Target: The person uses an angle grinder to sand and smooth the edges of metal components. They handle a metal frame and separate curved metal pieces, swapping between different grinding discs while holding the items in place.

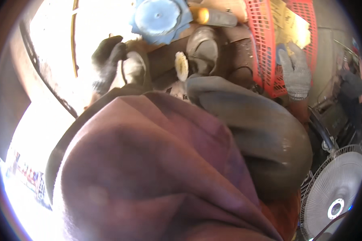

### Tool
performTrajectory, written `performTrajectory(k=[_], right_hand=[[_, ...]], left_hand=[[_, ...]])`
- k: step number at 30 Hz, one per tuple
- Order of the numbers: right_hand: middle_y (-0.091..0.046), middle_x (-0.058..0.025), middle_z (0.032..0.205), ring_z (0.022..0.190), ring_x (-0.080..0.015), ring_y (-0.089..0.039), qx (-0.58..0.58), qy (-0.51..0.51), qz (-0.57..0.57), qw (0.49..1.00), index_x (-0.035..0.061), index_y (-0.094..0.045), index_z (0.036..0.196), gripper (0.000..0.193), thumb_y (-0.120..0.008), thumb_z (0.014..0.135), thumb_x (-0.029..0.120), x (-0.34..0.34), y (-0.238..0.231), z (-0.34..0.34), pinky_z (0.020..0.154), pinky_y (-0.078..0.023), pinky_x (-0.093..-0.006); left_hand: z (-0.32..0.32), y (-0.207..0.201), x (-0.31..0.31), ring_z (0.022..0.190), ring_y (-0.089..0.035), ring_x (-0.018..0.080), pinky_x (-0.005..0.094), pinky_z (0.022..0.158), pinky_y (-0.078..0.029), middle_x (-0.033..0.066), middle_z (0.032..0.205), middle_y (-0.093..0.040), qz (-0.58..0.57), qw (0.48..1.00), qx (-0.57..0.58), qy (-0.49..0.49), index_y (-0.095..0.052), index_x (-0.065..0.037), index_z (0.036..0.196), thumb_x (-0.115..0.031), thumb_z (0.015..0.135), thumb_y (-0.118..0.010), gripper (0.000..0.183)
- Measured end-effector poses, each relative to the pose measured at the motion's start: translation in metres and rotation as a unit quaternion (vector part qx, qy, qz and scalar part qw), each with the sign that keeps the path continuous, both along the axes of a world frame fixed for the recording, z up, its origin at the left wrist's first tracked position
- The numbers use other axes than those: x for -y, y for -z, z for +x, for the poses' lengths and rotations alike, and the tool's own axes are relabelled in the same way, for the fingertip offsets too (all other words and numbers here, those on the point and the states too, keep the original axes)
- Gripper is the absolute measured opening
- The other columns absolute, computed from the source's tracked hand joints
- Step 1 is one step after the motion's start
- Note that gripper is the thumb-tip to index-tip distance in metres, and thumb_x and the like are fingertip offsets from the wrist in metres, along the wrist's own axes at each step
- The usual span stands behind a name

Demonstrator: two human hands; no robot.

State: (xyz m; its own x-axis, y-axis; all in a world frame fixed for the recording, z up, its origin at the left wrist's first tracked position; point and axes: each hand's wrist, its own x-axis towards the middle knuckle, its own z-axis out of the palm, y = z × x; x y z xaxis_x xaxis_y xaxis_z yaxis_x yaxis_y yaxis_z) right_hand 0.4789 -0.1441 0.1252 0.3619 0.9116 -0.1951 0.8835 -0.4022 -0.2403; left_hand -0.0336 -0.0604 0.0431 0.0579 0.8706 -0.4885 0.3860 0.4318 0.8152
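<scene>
Cluttered sunlit workspace. Right gloved hand (297,74), fingers parted, inside red plastic basket (262,38) at blue round piece (280,53), not yet lifted out. Left gloved hand (106,52) beside shoe (133,68), grip unclear. Between hands, beyond: blue disc (157,17).

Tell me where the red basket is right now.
In the head view, the red basket is at the upper right, to the right of the person's right shoe, with the gloved right hand at its near end.
</scene>
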Motion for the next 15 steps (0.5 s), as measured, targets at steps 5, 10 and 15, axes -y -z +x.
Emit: performTrajectory(k=[5,10,15], right_hand=[[-0.074,-0.01,0.089,0.073,-0.026,-0.07,-0.089,-0.444,0.006,0.892,0.0152,-0.064,0.14,0.049,-0.071,0.094,0.031,-0.043,0.024,-0.11,0.062,-0.054,-0.0401],[-0.073,-0.0125,0.086,0.085,-0.0308,-0.076,-0.017,-0.657,-0.11,0.745,0.0142,-0.068,0.126,0.033,-0.059,0.097,0.028,-0.058,0.078,-0.195,0.066,-0.057,-0.047],[-0.074,-0.0121,0.084,0.083,-0.0313,-0.074,-0.196,-0.482,-0.088,0.85,0.0079,-0.073,0.095,0.017,-0.067,0.098,0.023,-0.06,0.099,-0.186,0.071,-0.056,-0.0481]], left_hand=[[0.006,-0.003,0.009,0.095,-0.07,0.0164,0.0307,0.089,-0.058,0.0141,0.109,-0.075,-0.014,0.999,-0.007,0.039,-0.065,0.005,0.134,-0.02,0.105,-0.071,0.039],[0.002,-0.001,0.01,0.094,-0.07,0.0159,0.0301,0.09,-0.057,0.0136,0.108,-0.075,-0.031,0.999,0.002,0.01,-0.064,0.006,0.134,-0.02,0.105,-0.071,0.04],[0.001,0.003,0.012,0.09,-0.068,0.0168,0.0314,0.088,-0.055,0.011,0.097,-0.073,-0.033,0.999,0.025,-0.021,-0.065,0.004,0.131,-0.021,0.106,-0.07,0.036]])
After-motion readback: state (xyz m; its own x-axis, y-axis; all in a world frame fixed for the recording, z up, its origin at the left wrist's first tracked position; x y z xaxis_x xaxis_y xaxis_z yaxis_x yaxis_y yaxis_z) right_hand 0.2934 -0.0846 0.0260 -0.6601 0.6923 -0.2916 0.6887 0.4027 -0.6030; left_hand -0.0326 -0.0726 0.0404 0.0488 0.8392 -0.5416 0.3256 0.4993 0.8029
